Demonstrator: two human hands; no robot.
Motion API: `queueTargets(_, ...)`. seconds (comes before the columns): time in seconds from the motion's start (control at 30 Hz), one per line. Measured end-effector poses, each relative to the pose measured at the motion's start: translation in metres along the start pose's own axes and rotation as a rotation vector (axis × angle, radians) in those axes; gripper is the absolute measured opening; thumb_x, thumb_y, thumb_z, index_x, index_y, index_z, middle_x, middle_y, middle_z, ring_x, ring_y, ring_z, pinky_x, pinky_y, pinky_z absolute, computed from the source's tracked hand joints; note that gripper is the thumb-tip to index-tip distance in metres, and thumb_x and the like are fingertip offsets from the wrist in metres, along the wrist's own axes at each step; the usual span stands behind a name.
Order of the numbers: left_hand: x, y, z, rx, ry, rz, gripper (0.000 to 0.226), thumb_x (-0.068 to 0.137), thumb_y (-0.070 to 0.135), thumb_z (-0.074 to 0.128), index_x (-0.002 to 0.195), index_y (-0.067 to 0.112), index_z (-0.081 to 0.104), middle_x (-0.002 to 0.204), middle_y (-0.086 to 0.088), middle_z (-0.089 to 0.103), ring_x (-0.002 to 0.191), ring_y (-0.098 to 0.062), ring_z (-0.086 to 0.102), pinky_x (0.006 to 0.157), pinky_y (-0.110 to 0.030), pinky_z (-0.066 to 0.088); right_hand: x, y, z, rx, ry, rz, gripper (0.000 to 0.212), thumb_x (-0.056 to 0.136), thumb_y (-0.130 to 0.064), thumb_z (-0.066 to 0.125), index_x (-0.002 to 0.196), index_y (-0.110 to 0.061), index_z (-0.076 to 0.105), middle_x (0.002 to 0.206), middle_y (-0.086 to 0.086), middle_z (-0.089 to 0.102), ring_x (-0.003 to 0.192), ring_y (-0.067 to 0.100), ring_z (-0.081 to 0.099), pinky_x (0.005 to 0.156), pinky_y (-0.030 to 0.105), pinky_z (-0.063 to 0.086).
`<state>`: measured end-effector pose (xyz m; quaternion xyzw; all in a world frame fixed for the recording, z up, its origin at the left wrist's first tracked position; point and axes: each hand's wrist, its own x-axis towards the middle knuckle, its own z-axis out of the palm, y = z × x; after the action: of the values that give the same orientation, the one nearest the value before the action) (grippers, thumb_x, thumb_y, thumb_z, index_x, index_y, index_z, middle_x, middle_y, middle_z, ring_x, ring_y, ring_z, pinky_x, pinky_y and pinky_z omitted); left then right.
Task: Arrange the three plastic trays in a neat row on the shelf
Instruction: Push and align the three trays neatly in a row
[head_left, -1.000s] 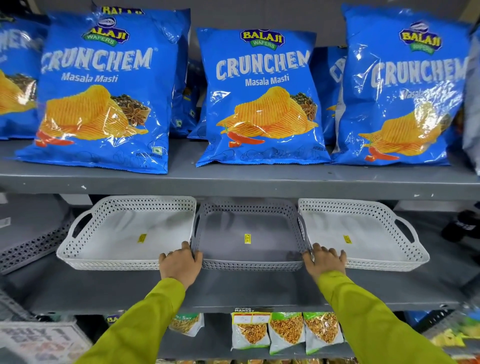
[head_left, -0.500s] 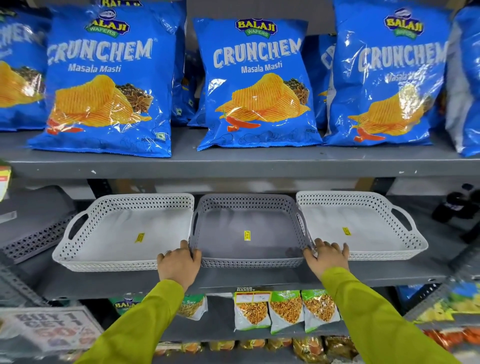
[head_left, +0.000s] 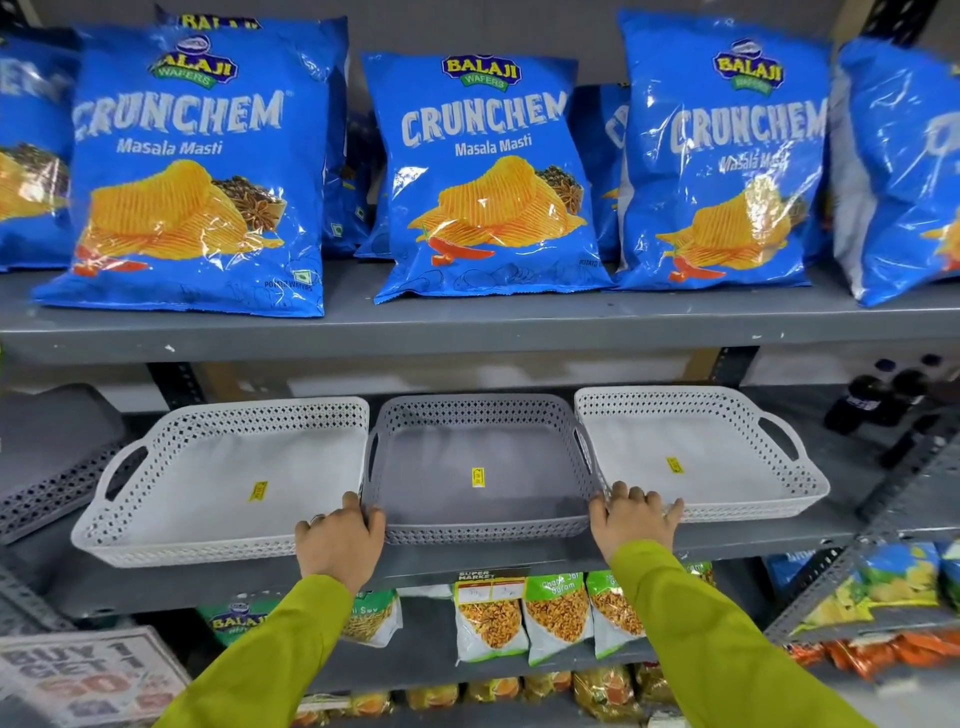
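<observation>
Three perforated plastic trays stand side by side on the middle grey shelf: a left white tray, a grey tray in the middle and a right white tray. Their sides touch or nearly touch. My left hand curls over the left white tray's front right corner, its thumb against the grey tray. Over the right white tray's front left rim lie the fingers of my right hand, thumb at the grey tray's corner. Each tray has a small yellow sticker inside.
Large blue crisp bags fill the shelf above. A stack of grey trays sits at the far left of the middle shelf, dark bottles at its far right. Snack packets hang on the shelf below.
My hands stay at the same tray corners. The view has shifted slightly; the trays show no clear movement.
</observation>
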<state>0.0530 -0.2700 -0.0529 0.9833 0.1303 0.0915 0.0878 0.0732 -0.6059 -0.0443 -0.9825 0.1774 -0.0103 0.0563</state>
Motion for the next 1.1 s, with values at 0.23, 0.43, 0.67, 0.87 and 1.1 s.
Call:
queueTargets(0.23, -0.002, -0.003, -0.001, -0.006, 0.001, 0.011, 0.033, 0.092, 0.041, 0.035, 0.098, 0.013, 0.052, 0.084, -0.012, 0.075, 0.086, -0.033, 0.067, 0.084, -0.04, 0.044, -0.004, 0.007, 0.0, 0.032, -0.012, -0.013, 0.052, 0.092, -0.048, 0.028, 0.123, -0.015, 0.055, 0.123, 0.01, 0.063, 0.123, 0.032, 0.048, 0.115, 0.062, 0.012)
queueTargets(0.43, -0.003, -0.004, -0.002, 0.007, -0.003, 0.006, 0.039, 0.093, 0.046, 0.031, 0.1, 0.014, 0.052, 0.085, -0.012, 0.075, 0.087, -0.032, 0.068, 0.086, -0.041, 0.043, -0.009, 0.013, -0.002, 0.028, -0.011, -0.016, 0.058, 0.092, -0.053, 0.025, 0.125, -0.016, 0.055, 0.125, 0.01, 0.062, 0.125, 0.032, 0.046, 0.116, 0.062, 0.011)
queueTargets(0.67, -0.007, -0.003, -0.004, -0.001, -0.009, -0.007, 0.04, 0.093, 0.046, 0.032, 0.102, 0.013, 0.053, 0.089, -0.012, 0.075, 0.09, -0.033, 0.068, 0.089, -0.042, 0.043, -0.013, 0.011, -0.007, 0.022, -0.041, 0.0, 0.058, 0.092, -0.053, 0.026, 0.127, -0.016, 0.053, 0.127, 0.01, 0.061, 0.126, 0.033, 0.045, 0.116, 0.061, 0.012)
queueTargets(0.87, -0.013, 0.0, -0.006, -0.008, -0.011, -0.018, 0.038, 0.092, 0.044, 0.033, 0.102, 0.013, 0.053, 0.09, -0.013, 0.075, 0.091, -0.033, 0.067, 0.089, -0.041, 0.042, -0.017, 0.012, -0.009, 0.03, -0.041, -0.003, 0.054, 0.094, -0.048, 0.027, 0.128, -0.015, 0.053, 0.128, 0.01, 0.061, 0.127, 0.032, 0.045, 0.117, 0.061, 0.012)
queueTargets(1.1, -0.015, 0.0, -0.008, -0.015, -0.017, -0.03, 0.037, 0.092, 0.044, 0.034, 0.1, 0.013, 0.053, 0.087, -0.014, 0.075, 0.089, -0.033, 0.067, 0.086, -0.04, 0.041, -0.016, 0.012, -0.008, 0.031, -0.049, -0.013, 0.053, 0.094, -0.048, 0.028, 0.127, -0.015, 0.053, 0.127, 0.011, 0.061, 0.126, 0.033, 0.046, 0.116, 0.061, 0.012)
